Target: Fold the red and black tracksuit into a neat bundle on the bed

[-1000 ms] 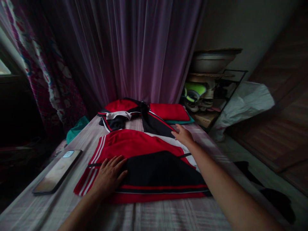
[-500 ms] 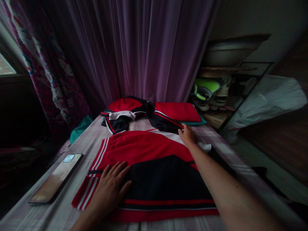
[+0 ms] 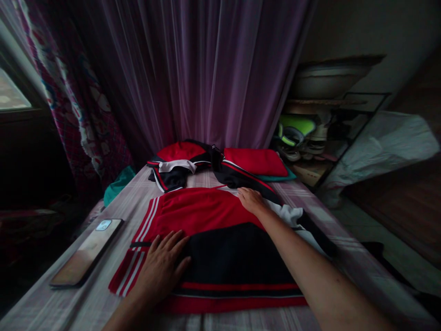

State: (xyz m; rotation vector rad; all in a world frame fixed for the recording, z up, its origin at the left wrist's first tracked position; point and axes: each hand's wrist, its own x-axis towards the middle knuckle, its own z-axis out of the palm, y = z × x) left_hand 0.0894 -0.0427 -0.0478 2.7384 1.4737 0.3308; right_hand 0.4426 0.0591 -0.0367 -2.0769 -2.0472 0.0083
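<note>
A red, navy and white track jacket (image 3: 220, 257) lies spread flat on a checked sheet, its striped red ribbing toward the left. My left hand (image 3: 165, 262) rests on its left part, palm down with fingers apart. Farther up, my right hand (image 3: 251, 199) lies on the upper edge near the white panel, fingers stretched out and close together. A dark trouser leg or sleeve with a red stripe (image 3: 248, 177) lies just beyond that hand. White and dark cloth (image 3: 291, 215) extends to the right, partly hidden by my right forearm.
A crumpled red and navy garment (image 3: 182, 151) and a folded red garment (image 3: 255, 162) on teal cloth lie at the back. A phone (image 3: 86, 253) lies face down on the left. Purple curtains (image 3: 220, 69) hang behind; a shoe rack (image 3: 310, 170) stands right.
My right hand has let go of the dark striped cloth and moved left and nearer, onto the jacket's upper edge. My left hand stays on the jacket. The view has shifted slightly.
</note>
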